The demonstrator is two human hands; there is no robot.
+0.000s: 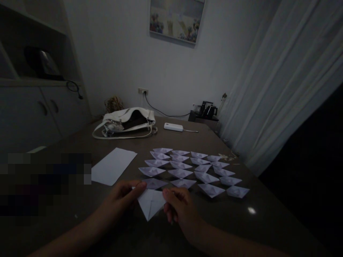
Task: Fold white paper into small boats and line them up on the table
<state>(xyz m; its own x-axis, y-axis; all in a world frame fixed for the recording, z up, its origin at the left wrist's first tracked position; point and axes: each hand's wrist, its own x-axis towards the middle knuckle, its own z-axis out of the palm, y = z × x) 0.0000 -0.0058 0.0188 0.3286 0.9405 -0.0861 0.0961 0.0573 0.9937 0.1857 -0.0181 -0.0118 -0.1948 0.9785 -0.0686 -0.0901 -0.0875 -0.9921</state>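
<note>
Between my two hands is a folded piece of white paper [150,204], triangular with its point downward and a crease down the middle. My left hand [125,194] pinches its upper left corner, thumb on top. At the upper right corner, my right hand [180,207] grips it with the thumb in front and fingers curled behind. Just beyond stand several white paper boats [180,174] in rows on the dark table [214,221]. The nearest paper boat [154,184] is partly hidden behind my hands. Left of the boats lies a stack of white paper [114,166].
A white handbag [128,119] sits at the far left of the table. To its right lies a white power bank [173,127] with a short cable. Black kettles [209,110] stand on a stand beyond the far right corner. A sheer curtain [270,75] hangs along the right side.
</note>
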